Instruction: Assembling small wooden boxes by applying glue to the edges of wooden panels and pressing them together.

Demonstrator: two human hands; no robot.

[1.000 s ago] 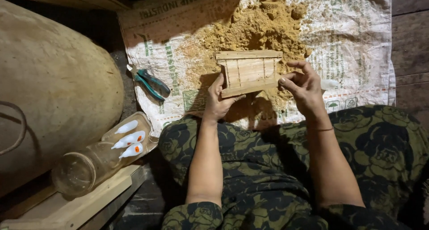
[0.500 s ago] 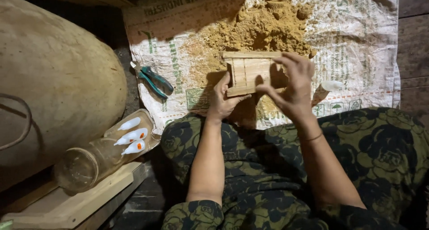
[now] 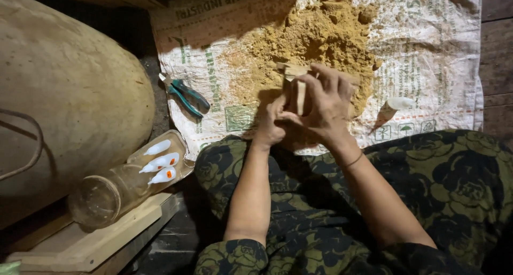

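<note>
Sawdust-strewn sack (image 3: 427, 56) under gripped wooden frame (image 3: 300, 88)

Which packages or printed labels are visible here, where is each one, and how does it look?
Woven sack: spread flat under the sawdust pile, white with green print and a red line.
Blister pack: left of the knee, beside the glass jar, clear tray holding small white tubes with orange caps.
Small white tube: lying alone on the sack, right of the hands.
</note>
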